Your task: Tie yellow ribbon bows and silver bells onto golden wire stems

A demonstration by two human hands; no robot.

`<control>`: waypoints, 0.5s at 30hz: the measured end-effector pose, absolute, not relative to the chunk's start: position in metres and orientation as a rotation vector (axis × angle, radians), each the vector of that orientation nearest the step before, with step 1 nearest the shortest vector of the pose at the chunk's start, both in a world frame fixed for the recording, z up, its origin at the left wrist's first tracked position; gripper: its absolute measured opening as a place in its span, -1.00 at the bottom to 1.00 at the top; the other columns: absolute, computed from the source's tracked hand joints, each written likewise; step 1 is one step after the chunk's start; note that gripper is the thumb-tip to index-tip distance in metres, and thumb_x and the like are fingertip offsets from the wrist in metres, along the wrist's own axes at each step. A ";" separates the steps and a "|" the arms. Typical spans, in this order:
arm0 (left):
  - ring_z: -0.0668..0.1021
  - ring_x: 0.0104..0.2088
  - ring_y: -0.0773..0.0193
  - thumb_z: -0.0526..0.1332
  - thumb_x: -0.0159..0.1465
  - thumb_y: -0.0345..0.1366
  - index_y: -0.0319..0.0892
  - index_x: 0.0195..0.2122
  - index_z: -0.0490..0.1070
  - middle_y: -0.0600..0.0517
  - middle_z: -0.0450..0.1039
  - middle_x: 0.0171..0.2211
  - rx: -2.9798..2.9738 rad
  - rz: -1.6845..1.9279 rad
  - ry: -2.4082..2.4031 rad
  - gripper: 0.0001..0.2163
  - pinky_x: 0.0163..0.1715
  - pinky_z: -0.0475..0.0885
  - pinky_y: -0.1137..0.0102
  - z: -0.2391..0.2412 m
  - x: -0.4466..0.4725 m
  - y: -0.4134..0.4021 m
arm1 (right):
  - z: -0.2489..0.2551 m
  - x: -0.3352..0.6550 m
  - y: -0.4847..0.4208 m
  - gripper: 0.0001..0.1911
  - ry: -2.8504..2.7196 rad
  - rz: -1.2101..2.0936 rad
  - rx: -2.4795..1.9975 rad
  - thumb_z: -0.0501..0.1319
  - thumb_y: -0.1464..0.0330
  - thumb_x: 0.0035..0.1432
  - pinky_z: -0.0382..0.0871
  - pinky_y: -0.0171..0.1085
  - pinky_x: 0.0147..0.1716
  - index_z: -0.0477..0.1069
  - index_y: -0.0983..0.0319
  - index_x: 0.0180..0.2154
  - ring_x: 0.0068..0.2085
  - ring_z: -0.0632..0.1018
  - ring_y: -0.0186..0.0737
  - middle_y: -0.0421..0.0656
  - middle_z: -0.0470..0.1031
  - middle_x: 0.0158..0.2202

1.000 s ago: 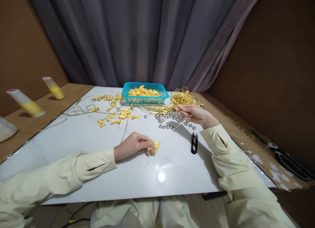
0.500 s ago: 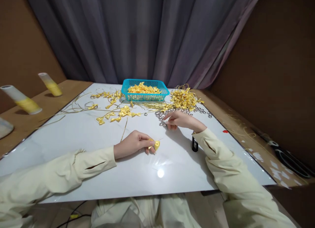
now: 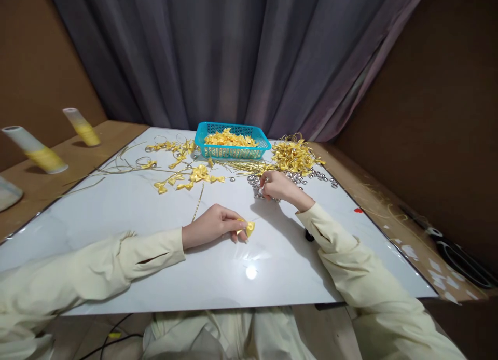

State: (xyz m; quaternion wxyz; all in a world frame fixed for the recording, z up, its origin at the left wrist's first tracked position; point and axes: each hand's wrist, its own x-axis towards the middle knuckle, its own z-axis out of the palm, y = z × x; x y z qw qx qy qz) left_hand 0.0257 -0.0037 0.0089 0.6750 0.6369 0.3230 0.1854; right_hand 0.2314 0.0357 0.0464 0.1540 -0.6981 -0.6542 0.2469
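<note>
My left hand [image 3: 213, 226] rests low over the white tabletop, thumb and fingers pinched on a yellow ribbon bow [image 3: 251, 227]. Part of the bow is hidden by the fingertips. Farther off to the right, my right hand [image 3: 283, 188] is above a scatter of small silver rings or beads [image 3: 254, 182], its thumb and forefinger drawn together. Whatever sits between those fingertips is too small to name. A short gold cord [image 3: 198, 202] lies just beyond my left hand. Several loose yellow bows [image 3: 199, 173] are spread out behind it.
A blue plastic basket [image 3: 233, 153] full of yellow bows [image 3: 229, 139] stands at the back. Beside it sits a heap of bows on gold cords [image 3: 293, 156]. Two yellow thread cones [image 3: 84, 132] stand at left, black scissors [image 3: 461, 256] at right. My right sleeve partly covers a black object [image 3: 309, 236].
My right hand has lifted slightly and its fingers have curled in from reaching flat among the silver pieces. The left hand still holds the bow in nearly the same place.
</note>
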 end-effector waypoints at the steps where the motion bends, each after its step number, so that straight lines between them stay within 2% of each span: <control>1: 0.46 -0.52 0.38 0.25 0.14 -0.26 -0.35 -0.43 0.53 -0.13 0.57 -0.44 1.437 0.416 0.726 -0.79 -0.44 0.42 0.45 0.009 0.026 -0.004 | 0.046 0.231 0.036 -0.76 -1.876 0.713 -2.004 0.07 0.61 -0.31 0.13 -0.42 -0.63 0.40 0.31 -0.50 -0.62 0.35 -0.35 -0.26 0.33 -0.76; 11: 0.46 -0.51 0.37 0.24 0.15 -0.27 -0.36 -0.42 0.53 -0.13 0.58 -0.43 1.432 0.417 0.735 -0.80 -0.41 0.42 0.44 0.008 0.025 -0.004 | 0.044 0.227 0.034 -0.76 -1.913 0.800 -1.907 0.08 0.57 -0.22 0.17 -0.45 -0.60 0.37 0.30 -0.40 -0.60 0.36 -0.39 -0.23 0.44 -0.66; 15: 0.48 -0.50 0.35 0.25 0.15 -0.25 -0.35 -0.41 0.53 -0.13 0.57 -0.43 1.418 0.421 0.721 -0.79 -0.40 0.42 0.42 0.007 0.025 -0.004 | 0.052 0.236 0.033 -0.79 -1.941 0.744 -1.906 0.05 0.58 -0.25 0.17 -0.43 -0.59 0.38 0.31 -0.49 -0.59 0.35 -0.37 -0.23 0.39 -0.70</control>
